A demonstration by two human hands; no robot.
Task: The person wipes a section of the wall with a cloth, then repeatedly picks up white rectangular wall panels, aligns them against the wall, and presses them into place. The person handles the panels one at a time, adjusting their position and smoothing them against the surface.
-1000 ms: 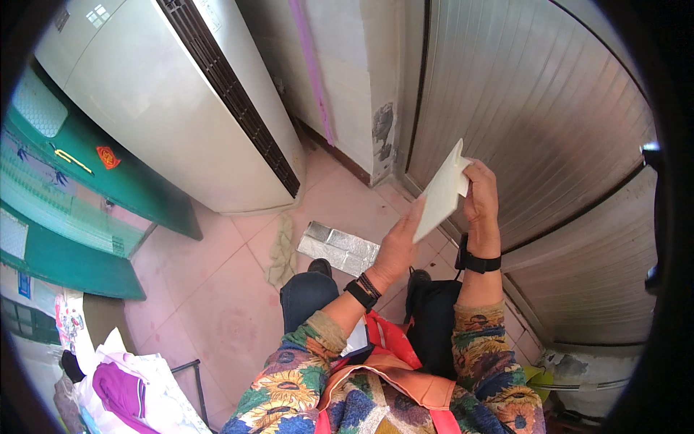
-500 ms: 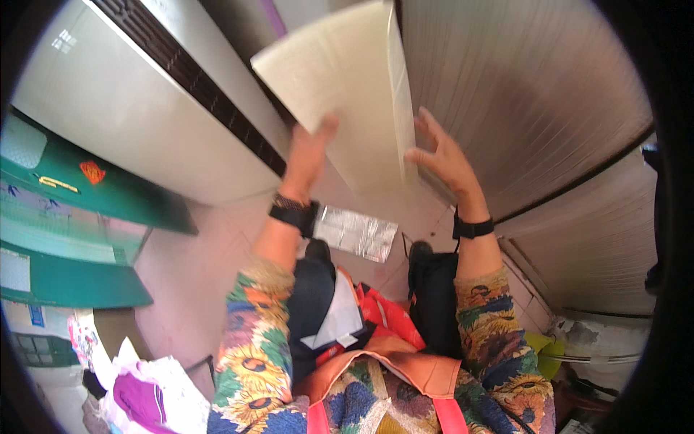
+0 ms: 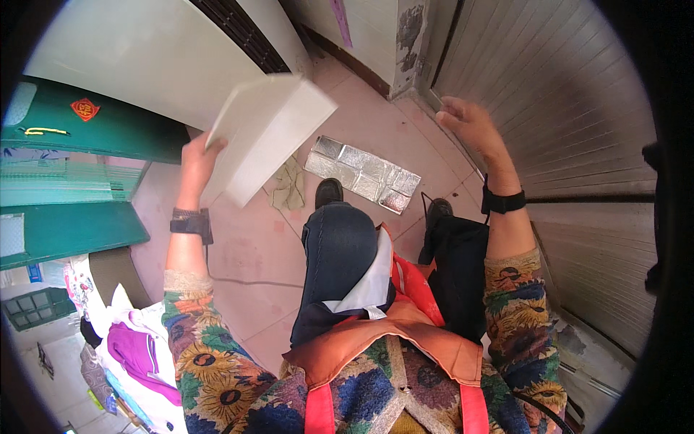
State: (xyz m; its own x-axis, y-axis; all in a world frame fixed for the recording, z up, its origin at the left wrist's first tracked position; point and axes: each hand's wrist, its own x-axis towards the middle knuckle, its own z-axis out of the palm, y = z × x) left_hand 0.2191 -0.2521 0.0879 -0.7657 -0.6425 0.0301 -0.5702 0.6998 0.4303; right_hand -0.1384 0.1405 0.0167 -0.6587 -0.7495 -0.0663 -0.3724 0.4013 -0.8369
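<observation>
My left hand (image 3: 199, 155) grips the left edge of a folded cream-white sheet (image 3: 278, 126), which is held out over the floor and blurred by motion. My right hand (image 3: 466, 126) is open and empty off to the right, fingers loosely curved, apart from the sheet. Below lies a silver foil pad (image 3: 361, 175) beyond my shoes, with a crumpled pale green cloth (image 3: 288, 186) to its left, partly behind the sheet. An orange apron (image 3: 390, 325) covers my lap.
A tall white air-conditioner cabinet (image 3: 137, 58) stands upper left beside green furniture (image 3: 72, 231). Piled clothes (image 3: 141, 354) sit lower left. A ribbed panel (image 3: 549, 108) lines the right side, joining a peeling wall (image 3: 405, 50). A dark cord (image 3: 253, 282) crosses the pink tiled floor (image 3: 238, 318).
The sheet, earlier raised in front of me between both hands, has moved left and down in my left hand. My right hand has let go of it and sits farther right.
</observation>
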